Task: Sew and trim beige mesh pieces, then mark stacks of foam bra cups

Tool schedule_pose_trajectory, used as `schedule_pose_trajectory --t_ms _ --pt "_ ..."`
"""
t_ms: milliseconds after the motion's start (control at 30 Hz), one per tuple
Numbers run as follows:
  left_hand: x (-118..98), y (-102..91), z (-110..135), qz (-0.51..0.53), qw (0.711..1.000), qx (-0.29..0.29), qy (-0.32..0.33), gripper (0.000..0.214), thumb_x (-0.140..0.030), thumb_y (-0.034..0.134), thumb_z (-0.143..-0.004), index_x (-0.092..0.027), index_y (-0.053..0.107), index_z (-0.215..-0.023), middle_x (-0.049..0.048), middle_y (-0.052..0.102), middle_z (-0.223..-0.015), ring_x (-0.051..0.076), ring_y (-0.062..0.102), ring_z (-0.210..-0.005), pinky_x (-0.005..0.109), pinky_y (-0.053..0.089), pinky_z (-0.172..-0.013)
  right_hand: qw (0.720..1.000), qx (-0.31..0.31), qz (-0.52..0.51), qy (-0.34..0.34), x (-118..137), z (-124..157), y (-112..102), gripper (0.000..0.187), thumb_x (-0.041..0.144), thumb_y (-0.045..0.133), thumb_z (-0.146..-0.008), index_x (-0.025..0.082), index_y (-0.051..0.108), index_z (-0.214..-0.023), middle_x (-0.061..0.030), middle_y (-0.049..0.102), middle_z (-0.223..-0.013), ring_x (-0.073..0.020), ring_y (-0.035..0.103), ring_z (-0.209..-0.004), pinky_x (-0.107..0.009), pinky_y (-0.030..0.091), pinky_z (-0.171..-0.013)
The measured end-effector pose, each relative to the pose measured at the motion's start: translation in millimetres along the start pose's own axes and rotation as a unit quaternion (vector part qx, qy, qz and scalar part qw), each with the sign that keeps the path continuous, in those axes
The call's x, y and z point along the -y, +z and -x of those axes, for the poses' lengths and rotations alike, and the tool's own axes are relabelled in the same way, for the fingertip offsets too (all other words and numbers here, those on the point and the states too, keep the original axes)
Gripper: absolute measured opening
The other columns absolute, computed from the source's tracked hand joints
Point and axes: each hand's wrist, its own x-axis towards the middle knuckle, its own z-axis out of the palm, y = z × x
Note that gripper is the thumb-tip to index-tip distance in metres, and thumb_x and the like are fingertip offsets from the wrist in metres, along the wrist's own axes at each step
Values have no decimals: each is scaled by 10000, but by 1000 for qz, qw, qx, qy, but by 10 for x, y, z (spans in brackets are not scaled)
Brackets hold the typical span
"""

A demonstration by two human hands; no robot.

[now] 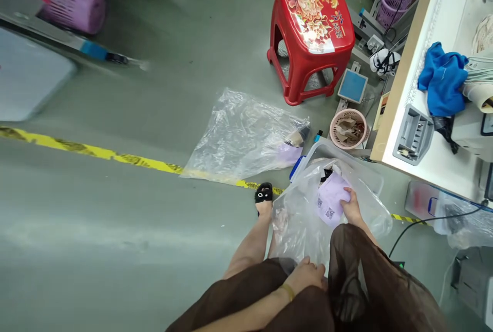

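Observation:
My right hand (pixel 351 208) reaches into a clear plastic bag (pixel 304 224) and grips a pale lilac paper (pixel 332 199) printed with small square codes. My left hand (pixel 308 272), with a yellow band at the wrist, is closed on the near edge of that same bag at my knees. The bag sits in a clear plastic bin with blue latches (pixel 308 160) on the floor. My foot in a black sandal (pixel 264 193) rests beside it.
A second clear bag (pixel 239 137) lies flat on the green floor across a yellow tape line (pixel 96 151). A red stool (pixel 311 29) stands behind it, with a pink basket (pixel 348 128) near the white worktable (pixel 423 91) on the right, which carries blue cloth (pixel 442 78).

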Motion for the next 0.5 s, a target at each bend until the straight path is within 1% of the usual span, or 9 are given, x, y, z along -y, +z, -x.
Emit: schedule_pose_trajectory --t_ms 67,167,300,400,500 --pt "-16 -21 33 -12 999 40 -4 191 -305 663 -989 -153 746 -908 60 760 -927 198 711 -836 406 561 -897 1000 -2 -21 6 -13 78 -2 363 347 689 -1009 172 611 -1318 -81 668 -1209 -214 685 -992 -406 607 -862" --pt "-21 -111 73 -23 997 74 -2 195 -238 616 -980 -163 792 -941 108 777 -989 247 738 -877 412 511 -911 998 -2 -54 11 -27 163 -13 405 340 688 -1002 182 582 -1360 -86 667 -1229 -212 688 -982 -392 605 -846" --pt "-43 -231 107 -32 994 103 4 245 -221 571 -988 -173 811 -980 142 770 -1034 290 750 -940 432 485 -922 995 2 -93 17 0 225 -80 500 331 692 -961 193 530 -1414 -98 666 -1259 -219 691 -983 -388 598 -837" --pt "-60 -298 116 -43 993 112 9 281 -203 535 -998 -162 813 -1007 166 762 -1032 306 751 -950 449 488 -915 993 11 -118 9 72 282 -147 578 307 717 -869 199 527 -1404 -103 668 -1280 -229 680 -1032 -387 586 -878" --pt "-68 -364 124 -57 991 121 27 266 -201 549 -982 -163 813 -997 177 753 -1028 308 745 -944 449 488 -900 989 37 -144 -4 169 393 -189 745 265 741 -722 229 509 -1429 -84 674 -1303 -228 667 -1079 -350 576 -895"
